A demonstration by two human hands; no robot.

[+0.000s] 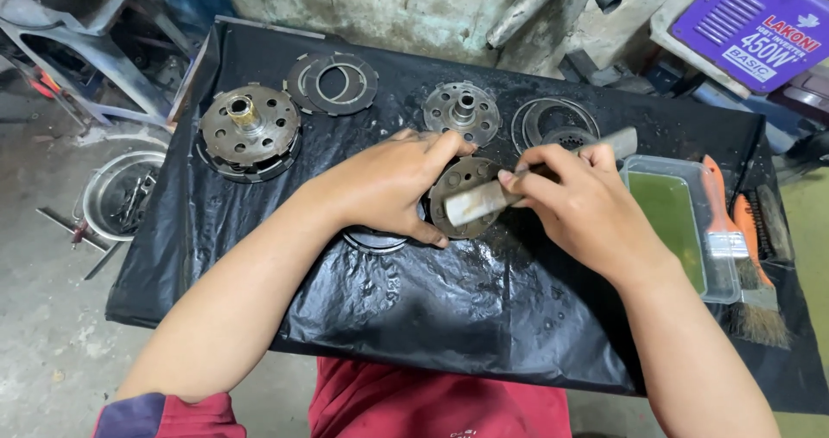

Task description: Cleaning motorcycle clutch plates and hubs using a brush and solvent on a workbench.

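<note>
Left hand (389, 183) is down flat over a round metal disc (462, 192), fingers spread and curled round its near rim, thumb tip on the black sheet (414, 308); it grips the disc's edge rather than closing fully. Right hand (579, 201) is clamped on a grey bar (492, 198), fingers wrapped over its middle, the near end lying across the disc's face and the far end poking out past the knuckles.

The disc sits mid-table on the wet, crinkled sheet. Behind it, a hub (462, 110) and thin rings (553, 127); far left, a drilled clutch drum (249, 132) with ring plates (332, 84) just beside it. To the right, a clear tray (682, 222) of greenish fluid, brushes (734, 239) beside it. Bare concrete floor, a metal bowl (117, 192) left, a purple machine (760, 24) top right.
</note>
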